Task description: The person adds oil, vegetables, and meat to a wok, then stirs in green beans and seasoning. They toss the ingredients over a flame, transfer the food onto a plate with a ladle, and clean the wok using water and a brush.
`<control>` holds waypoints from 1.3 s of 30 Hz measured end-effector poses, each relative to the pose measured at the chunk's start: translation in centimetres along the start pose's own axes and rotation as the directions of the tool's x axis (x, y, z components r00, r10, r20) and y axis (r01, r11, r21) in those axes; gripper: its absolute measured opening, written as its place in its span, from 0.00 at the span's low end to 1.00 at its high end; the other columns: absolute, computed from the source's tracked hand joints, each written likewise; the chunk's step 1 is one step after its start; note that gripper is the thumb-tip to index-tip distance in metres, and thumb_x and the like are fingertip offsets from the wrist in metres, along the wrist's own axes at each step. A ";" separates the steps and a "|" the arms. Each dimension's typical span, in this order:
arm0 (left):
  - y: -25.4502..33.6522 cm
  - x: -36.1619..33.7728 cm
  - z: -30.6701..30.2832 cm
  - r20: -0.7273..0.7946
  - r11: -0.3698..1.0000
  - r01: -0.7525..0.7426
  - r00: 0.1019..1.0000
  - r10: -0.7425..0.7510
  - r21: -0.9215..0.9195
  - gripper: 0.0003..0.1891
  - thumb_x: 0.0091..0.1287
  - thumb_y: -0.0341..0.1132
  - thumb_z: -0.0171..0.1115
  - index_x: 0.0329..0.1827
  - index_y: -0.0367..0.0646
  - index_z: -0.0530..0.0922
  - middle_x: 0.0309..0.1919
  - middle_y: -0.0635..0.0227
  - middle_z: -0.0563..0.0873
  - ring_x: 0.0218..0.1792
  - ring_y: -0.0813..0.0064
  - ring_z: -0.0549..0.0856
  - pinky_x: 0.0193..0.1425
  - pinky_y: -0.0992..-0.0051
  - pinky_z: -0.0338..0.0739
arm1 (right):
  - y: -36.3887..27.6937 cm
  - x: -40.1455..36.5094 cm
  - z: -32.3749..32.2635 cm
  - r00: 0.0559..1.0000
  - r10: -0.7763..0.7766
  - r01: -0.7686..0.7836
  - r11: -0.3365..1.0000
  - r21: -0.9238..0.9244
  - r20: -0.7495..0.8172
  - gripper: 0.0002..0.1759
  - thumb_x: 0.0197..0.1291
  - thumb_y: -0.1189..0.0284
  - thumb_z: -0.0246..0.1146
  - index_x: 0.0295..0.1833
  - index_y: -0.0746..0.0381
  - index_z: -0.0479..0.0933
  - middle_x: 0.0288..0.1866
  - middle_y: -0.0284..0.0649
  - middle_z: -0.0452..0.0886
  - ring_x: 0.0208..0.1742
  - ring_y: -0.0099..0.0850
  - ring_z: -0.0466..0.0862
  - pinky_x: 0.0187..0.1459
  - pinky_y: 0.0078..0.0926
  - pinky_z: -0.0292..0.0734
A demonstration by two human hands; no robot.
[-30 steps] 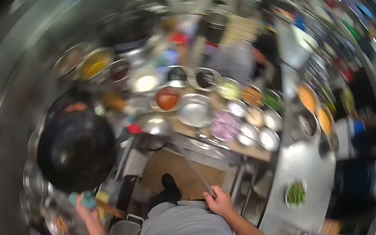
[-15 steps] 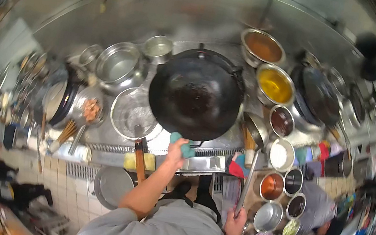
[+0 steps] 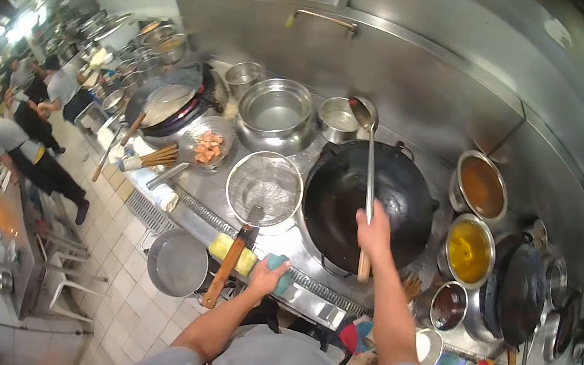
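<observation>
My right hand (image 3: 374,229) grips a long ladle (image 3: 372,166) with a wooden handle end, reaching across the black wok (image 3: 411,193). The ladle's bowl overlaps the rim of a small metal pot (image 3: 335,122) behind the wok, and something dark shows at its edge. My left hand (image 3: 265,278) is closed around a folded teal cloth (image 3: 278,273) at the front edge of the stove. Left of the wok, a round wire-mesh strainer (image 3: 254,184) rests with its wooden handle (image 3: 224,271) pointing toward me.
A large pot (image 3: 275,108) of clear liquid stands behind the strainer. Pink pieces of food (image 3: 208,147) lie in a perforated skimmer. On the right are bowls of brown liquid (image 3: 484,185) and yellow oil (image 3: 469,250). Several people stand far left.
The view has turned left. My right hand has swung the ladle from the sauce pots across the wok to the small pot. My left hand has moved the cloth away from the wok's handle.
</observation>
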State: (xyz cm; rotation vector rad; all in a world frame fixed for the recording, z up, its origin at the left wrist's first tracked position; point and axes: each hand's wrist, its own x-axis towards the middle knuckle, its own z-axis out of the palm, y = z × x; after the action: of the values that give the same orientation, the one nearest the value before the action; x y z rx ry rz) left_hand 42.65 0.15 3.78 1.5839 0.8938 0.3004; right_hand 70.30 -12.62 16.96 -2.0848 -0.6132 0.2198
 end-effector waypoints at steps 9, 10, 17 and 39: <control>-4.6 -0.4 -5.5 0.151 0.952 -0.004 0.988 -0.045 0.307 0.39 0.60 0.60 0.78 0.59 0.36 0.75 0.51 0.47 0.87 0.53 0.51 0.87 0.62 0.59 0.80 | 0.0 26.1 10.9 0.840 0.431 -0.503 0.845 0.179 0.330 0.15 0.63 0.75 0.60 0.47 0.78 0.81 0.38 0.67 0.87 0.38 0.57 0.91 0.39 0.48 0.85; -5.9 -0.3 -5.4 0.193 0.956 -0.072 0.981 0.016 0.283 0.39 0.60 0.59 0.79 0.61 0.36 0.74 0.52 0.46 0.86 0.54 0.51 0.86 0.62 0.59 0.80 | 0.5 27.3 10.6 0.815 0.442 -0.525 0.836 0.157 0.374 0.14 0.63 0.76 0.60 0.48 0.77 0.82 0.39 0.66 0.87 0.39 0.58 0.91 0.41 0.49 0.85; -4.2 0.2 -6.9 0.304 0.971 0.030 0.947 -0.103 0.237 0.38 0.61 0.56 0.79 0.61 0.34 0.73 0.51 0.46 0.84 0.53 0.53 0.86 0.60 0.60 0.80 | -10.8 18.3 7.1 0.999 -0.033 0.037 0.755 -0.655 0.018 0.28 0.70 0.71 0.59 0.72 0.73 0.71 0.45 0.67 0.86 0.49 0.63 0.87 0.53 0.56 0.81; -8.4 0.4 -5.8 0.293 0.974 -0.131 0.953 0.073 0.184 0.33 0.69 0.50 0.73 0.63 0.32 0.71 0.52 0.48 0.81 0.55 0.55 0.82 0.63 0.61 0.76 | -21.3 32.1 8.9 0.956 -0.131 0.005 0.901 0.434 0.261 0.21 0.76 0.70 0.60 0.70 0.63 0.75 0.23 0.31 0.73 0.19 0.24 0.74 0.19 0.30 0.70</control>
State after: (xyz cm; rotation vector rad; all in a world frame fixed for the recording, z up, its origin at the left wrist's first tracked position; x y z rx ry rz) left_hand 36.07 4.41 -2.73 1.8108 0.6339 0.0502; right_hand 87.26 19.70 32.09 -1.6111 -0.7348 0.5704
